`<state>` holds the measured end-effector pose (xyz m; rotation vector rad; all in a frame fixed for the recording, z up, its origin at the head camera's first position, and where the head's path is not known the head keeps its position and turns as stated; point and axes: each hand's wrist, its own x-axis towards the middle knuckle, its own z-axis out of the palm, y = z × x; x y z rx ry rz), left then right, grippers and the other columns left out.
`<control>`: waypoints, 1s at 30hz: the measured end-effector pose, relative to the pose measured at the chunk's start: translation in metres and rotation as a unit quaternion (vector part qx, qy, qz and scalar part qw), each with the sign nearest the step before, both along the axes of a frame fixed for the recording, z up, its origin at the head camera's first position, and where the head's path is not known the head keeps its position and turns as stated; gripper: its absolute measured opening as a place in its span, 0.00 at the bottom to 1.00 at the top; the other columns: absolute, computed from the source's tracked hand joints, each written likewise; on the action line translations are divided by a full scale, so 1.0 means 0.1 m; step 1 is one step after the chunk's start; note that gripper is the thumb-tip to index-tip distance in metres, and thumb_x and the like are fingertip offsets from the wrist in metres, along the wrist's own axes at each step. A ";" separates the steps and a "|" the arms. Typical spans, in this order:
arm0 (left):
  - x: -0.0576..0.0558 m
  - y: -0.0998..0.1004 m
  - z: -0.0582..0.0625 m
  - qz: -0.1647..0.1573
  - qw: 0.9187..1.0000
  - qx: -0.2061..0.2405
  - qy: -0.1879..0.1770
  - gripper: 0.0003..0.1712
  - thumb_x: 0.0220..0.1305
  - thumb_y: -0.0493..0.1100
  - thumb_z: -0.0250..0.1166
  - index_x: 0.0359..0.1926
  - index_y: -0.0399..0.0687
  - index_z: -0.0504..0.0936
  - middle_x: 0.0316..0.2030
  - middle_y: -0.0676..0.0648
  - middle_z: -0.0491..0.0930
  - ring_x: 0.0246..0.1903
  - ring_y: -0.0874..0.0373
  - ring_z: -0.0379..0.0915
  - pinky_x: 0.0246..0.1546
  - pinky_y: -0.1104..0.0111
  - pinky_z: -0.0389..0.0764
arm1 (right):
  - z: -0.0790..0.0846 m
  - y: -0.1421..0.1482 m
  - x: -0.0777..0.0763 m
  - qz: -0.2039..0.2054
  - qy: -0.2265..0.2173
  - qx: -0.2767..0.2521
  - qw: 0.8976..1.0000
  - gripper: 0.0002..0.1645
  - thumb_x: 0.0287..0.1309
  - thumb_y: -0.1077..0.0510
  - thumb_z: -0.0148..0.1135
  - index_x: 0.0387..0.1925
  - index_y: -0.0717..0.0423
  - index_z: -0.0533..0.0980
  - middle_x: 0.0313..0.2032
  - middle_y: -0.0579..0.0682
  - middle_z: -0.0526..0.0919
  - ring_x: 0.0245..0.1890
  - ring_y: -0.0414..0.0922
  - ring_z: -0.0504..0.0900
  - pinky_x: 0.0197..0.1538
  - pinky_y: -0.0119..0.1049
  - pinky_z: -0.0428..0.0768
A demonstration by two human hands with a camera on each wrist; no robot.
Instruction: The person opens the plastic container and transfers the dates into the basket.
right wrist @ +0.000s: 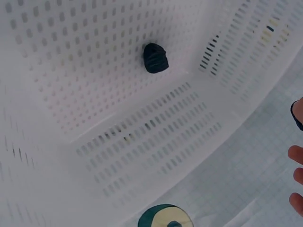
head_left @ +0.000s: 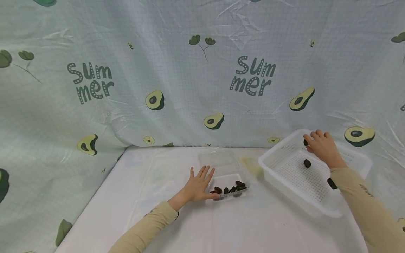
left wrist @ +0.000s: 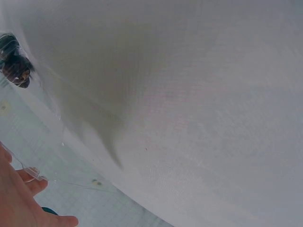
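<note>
With fingers spread, my left hand (head_left: 197,186) rests at the left side of a clear plastic clamshell box (head_left: 226,180). Several dark, wrinkled dates (head_left: 232,189) lie along the near side of the box; its lid (head_left: 218,159) is folded back. My right hand (head_left: 323,147) is over the far part of a white perforated basket (head_left: 319,207), pinching a dark date (head_left: 305,142) between its fingertips. Another date (right wrist: 155,58) lies on the basket floor. The right wrist view catches only the fingers at its edge, and the left wrist view shows some dates (left wrist: 17,71) through the plastic.
A white cloth (head_left: 152,175) covers the table. Behind it hangs a pale curtain (head_left: 177,77) printed with avocados and lettering. The basket stands at the right, close to the curtain, and its walls rise higher than the clear box.
</note>
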<state>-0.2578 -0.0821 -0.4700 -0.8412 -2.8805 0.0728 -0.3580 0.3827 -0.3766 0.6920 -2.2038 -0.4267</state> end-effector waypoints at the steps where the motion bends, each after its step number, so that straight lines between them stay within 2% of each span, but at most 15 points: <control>1: 0.00 0.00 0.00 -0.001 1.000 0.000 0.001 0.60 0.46 0.82 0.27 0.69 0.45 0.43 0.68 0.39 0.47 0.68 0.46 0.43 0.56 0.36 0.48 | -0.02 0.01 -0.01 -0.006 -0.004 0.000 1.000 0.26 0.30 0.58 0.71 0.33 0.61 0.68 0.27 0.62 0.74 0.31 0.59 0.71 0.29 0.49 0.68; 8: 0.01 0.01 0.00 0.004 1.000 -0.007 0.006 0.57 0.49 0.80 0.35 0.69 0.46 0.43 0.68 0.39 0.47 0.68 0.46 0.44 0.55 0.36 0.50 | -0.13 0.05 -0.01 -0.051 -0.055 0.014 0.997 0.25 0.34 0.57 0.71 0.35 0.62 0.70 0.28 0.62 0.74 0.32 0.58 0.71 0.30 0.50 0.69; 14: 0.02 0.02 0.02 0.011 1.000 -0.013 0.003 0.56 0.50 0.79 0.38 0.69 0.46 0.43 0.68 0.40 0.46 0.68 0.47 0.43 0.56 0.37 0.49 | -0.21 0.07 -0.04 -0.068 -0.081 0.022 0.994 0.23 0.37 0.57 0.70 0.36 0.62 0.70 0.28 0.61 0.73 0.33 0.58 0.71 0.30 0.49 0.69; 19: 0.03 0.02 0.02 0.012 1.000 -0.013 0.000 0.56 0.51 0.79 0.39 0.70 0.47 0.42 0.68 0.40 0.47 0.68 0.47 0.43 0.56 0.37 0.49 | -0.24 0.06 -0.04 -0.081 -0.087 0.026 0.993 0.23 0.38 0.56 0.70 0.36 0.62 0.70 0.28 0.61 0.73 0.34 0.57 0.71 0.30 0.49 0.69; 30: 0.05 0.02 0.04 0.009 1.000 -0.010 -0.002 0.56 0.51 0.78 0.40 0.69 0.46 0.43 0.68 0.39 0.47 0.68 0.46 0.44 0.56 0.36 0.50 | -0.28 0.06 -0.03 -0.065 -0.073 0.013 0.995 0.24 0.36 0.59 0.71 0.37 0.62 0.71 0.29 0.63 0.73 0.34 0.58 0.71 0.28 0.48 0.68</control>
